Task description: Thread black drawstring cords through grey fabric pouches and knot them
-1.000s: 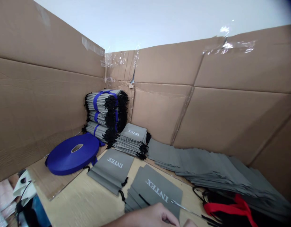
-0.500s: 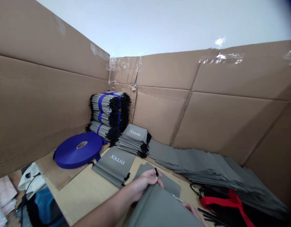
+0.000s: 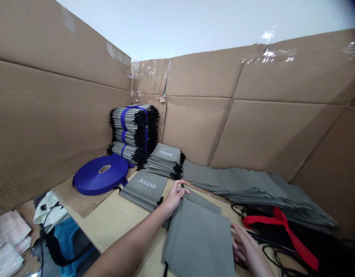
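A grey drawstring bag (image 3: 200, 234) lies tilted in front of me, its plain side up and a bit of black cord at its lower left corner. My left hand (image 3: 175, 197) is closed in a pinch at the bag's top left corner, where a short black cord end shows. Beside the bag's right edge is my right hand (image 3: 243, 244), its fingers curled; what they hold, if anything, is hidden. Another grey fabric piece (image 3: 202, 201) lies partly under the bag. To the left rest drawstring bags (image 3: 145, 188) with INTEX print.
A pile of INTEX bags (image 3: 166, 157) stands behind, beside strapped bundles (image 3: 128, 129). A blue ribbon roll (image 3: 91, 175) lies at left. Grey fabric pieces (image 3: 246, 184) fan out at right, near black cords (image 3: 281, 254) and a red strap (image 3: 298, 242). Cardboard walls (image 3: 194, 119) enclose the table.
The bag has been drawn flatter and more of it shows. My right hand has come further into view at its right edge. The thin shiny rod seen across the bag's top edge no longer shows there.
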### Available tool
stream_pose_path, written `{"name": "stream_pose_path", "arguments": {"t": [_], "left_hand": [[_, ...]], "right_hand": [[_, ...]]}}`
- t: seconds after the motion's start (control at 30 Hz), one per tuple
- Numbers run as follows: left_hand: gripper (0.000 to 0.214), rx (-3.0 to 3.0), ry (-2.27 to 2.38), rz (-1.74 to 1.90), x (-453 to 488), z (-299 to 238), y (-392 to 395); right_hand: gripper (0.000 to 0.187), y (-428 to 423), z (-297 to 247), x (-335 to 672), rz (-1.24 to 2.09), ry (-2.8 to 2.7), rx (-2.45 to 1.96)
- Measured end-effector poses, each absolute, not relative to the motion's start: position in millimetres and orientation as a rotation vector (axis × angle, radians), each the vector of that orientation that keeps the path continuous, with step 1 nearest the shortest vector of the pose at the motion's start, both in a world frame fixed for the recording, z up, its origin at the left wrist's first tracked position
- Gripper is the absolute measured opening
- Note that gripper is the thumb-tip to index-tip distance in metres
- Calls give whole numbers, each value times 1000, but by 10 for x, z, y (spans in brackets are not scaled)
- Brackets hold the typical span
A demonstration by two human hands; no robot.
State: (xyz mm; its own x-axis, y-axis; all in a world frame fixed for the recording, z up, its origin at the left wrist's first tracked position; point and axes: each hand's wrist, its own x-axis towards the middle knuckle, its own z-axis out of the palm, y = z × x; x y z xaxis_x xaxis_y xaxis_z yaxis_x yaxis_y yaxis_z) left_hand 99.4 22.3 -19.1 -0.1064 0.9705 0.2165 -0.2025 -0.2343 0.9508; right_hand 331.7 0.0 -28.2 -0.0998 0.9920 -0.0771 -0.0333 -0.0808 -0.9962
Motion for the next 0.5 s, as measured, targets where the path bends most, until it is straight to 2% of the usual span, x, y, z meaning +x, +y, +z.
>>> {"name": "stream_pose_path", "arguments": {"t": [0.1, 0.23, 0.5], "left_hand": [[32, 1167, 980, 1559, 987, -184, 237], [31, 1149, 976, 1606, 982, -190, 261], [42, 1065, 953, 1643, 949, -247, 329]], "right_hand": [[48, 25, -294, 3326, 1409, -1249, -1168], [47, 26, -285, 3317, 1399, -1266, -1159], [51, 142, -391, 3326, 1331, -1372, -1157]]}}
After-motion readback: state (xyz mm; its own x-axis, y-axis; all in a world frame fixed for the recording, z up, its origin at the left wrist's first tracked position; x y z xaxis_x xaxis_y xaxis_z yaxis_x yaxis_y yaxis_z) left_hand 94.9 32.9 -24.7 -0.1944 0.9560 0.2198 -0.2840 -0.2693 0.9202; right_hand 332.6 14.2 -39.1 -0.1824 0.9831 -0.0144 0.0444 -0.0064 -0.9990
